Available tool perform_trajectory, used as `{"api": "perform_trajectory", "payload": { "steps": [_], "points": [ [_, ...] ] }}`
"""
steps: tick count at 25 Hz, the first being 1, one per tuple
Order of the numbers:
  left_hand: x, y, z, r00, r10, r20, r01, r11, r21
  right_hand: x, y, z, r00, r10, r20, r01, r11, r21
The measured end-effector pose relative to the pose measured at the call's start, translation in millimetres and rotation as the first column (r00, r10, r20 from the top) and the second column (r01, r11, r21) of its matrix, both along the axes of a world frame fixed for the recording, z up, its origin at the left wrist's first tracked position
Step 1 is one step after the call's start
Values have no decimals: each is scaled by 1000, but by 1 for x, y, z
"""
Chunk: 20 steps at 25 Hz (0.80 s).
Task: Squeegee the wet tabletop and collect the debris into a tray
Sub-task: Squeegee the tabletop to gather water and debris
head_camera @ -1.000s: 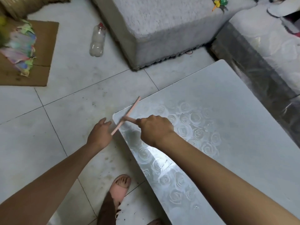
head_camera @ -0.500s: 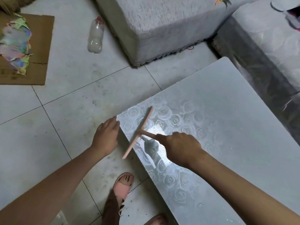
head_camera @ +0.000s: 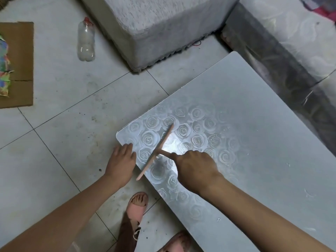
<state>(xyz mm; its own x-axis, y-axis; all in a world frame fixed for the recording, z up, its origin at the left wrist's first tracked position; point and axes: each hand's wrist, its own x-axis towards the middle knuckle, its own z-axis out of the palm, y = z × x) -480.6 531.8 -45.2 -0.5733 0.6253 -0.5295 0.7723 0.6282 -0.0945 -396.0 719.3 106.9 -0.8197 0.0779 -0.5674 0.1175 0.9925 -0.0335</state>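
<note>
Right grip [head_camera: 195,170] curled tight, knuckles up; left grip [head_camera: 121,163] just beside it, flat, palm down, fingers [head_camera: 125,149] straight.

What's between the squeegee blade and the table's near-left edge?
Nothing visible lies on the tabletop between the squeegee, gripped by the right hand, and that edge. The left hand is open right at the edge, with its fingers by the corner. No tray is in view.

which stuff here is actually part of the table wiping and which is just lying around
Part of the job: wet rose-patterned tabletop, squeegee, right hand gripping its handle, left hand open at the tabletop's edge.
Lying about: plastic bottle, cardboard sheet, coloured paper, grey block.
</note>
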Motion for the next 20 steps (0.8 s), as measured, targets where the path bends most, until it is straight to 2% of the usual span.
{"api": "perform_trajectory", "payload": {
  "steps": [4, 7, 12, 14, 18, 20],
  "points": [
    [-2, 2, 7, 996, -54, -73, 57, 997, 46, 57, 44, 7, 988, -111, 109, 111, 994, 9],
    [-3, 10, 14, 997, -77, -19, 76, 995, -57, 84, 63, 28, 967, -187, 171, 179, 982, 59],
    [-5, 30, 20, 992, -115, -60, 105, 983, -153, 37, 26, 8, 989, -132, 65, 133, 991, -9],
    [-4, 36, 19, 992, -105, -76, 96, 989, -116, 40, 21, 1, 986, -131, 102, 132, 991, 1],
    [6, 46, 19, 988, -125, -90, 130, 990, 52, 118, 53, 12, 957, -252, 144, 254, 967, 7],
    [14, 54, 16, 986, -162, -30, 164, 982, 89, 138, 60, 26, 942, -297, 156, 298, 954, 18]
  ]
}}
